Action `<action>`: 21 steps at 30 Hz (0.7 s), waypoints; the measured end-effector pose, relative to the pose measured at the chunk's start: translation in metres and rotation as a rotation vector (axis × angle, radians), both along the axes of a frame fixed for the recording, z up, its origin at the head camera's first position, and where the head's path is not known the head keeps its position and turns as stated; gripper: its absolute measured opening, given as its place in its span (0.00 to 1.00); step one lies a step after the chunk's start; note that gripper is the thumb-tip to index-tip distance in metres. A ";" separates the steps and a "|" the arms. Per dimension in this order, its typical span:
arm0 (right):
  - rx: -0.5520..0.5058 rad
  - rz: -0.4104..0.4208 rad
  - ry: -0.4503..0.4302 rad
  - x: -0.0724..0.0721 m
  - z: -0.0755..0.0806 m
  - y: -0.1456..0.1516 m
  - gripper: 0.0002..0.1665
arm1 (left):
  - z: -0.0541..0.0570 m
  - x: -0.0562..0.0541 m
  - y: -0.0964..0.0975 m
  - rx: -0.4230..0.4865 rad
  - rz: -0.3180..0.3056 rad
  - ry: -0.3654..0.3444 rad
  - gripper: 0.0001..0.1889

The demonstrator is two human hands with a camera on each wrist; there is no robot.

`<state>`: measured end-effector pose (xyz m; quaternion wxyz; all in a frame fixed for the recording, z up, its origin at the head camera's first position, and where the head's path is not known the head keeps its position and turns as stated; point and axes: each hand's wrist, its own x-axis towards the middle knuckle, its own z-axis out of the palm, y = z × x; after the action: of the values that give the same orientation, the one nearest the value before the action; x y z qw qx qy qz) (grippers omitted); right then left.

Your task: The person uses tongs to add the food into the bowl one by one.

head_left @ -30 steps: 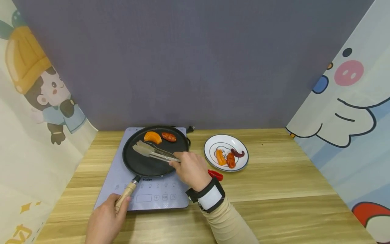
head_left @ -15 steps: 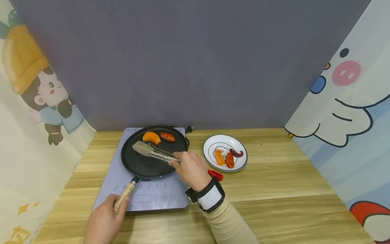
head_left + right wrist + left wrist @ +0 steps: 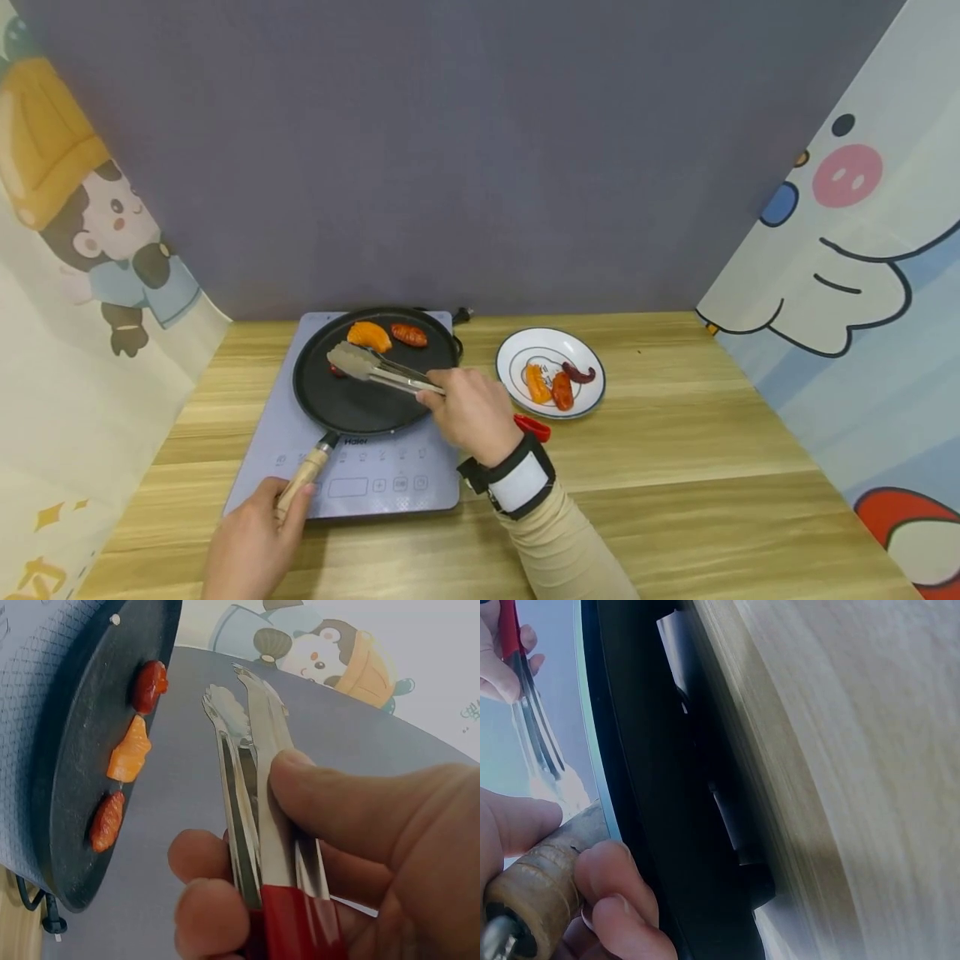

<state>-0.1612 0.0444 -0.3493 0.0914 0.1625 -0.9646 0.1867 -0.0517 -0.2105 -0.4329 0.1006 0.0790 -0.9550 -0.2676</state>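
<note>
My left hand (image 3: 255, 529) grips the wooden handle (image 3: 544, 881) of a black flat pan (image 3: 360, 408) on an induction cooker. In my right hand (image 3: 476, 417) is a pair of metal tongs (image 3: 390, 377) with red handles (image 3: 304, 922); the tips hover over the pan, slightly apart, with nothing between them. Three food pieces lie in the pan: an orange ridged piece (image 3: 129, 754), a scored reddish sausage-like piece (image 3: 409, 335), and a red piece (image 3: 150, 686) mostly hidden behind the tongs in the head view.
A white blue-rimmed plate (image 3: 517, 346) right of the cooker holds an orange piece (image 3: 537, 383), a red-orange piece (image 3: 562, 390) and a dark curled piece (image 3: 579, 373). The induction cooker (image 3: 390, 496) has a black cord and plug (image 3: 462, 315) behind it. A grey panel (image 3: 480, 167) closes the back.
The tongs have shifted slightly up and right relative to the pan, and a red piece now shows under their tips. The left hand keeps its grip. The whole head view has drifted a little.
</note>
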 end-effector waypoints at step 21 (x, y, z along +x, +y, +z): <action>-0.030 -0.032 -0.019 -0.005 0.005 0.018 0.21 | -0.001 0.000 0.000 -0.006 0.001 0.019 0.19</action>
<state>-0.1664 0.0626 -0.3439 0.0875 0.1439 -0.9650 0.2011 -0.0515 -0.2107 -0.4343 0.1099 0.0766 -0.9548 -0.2654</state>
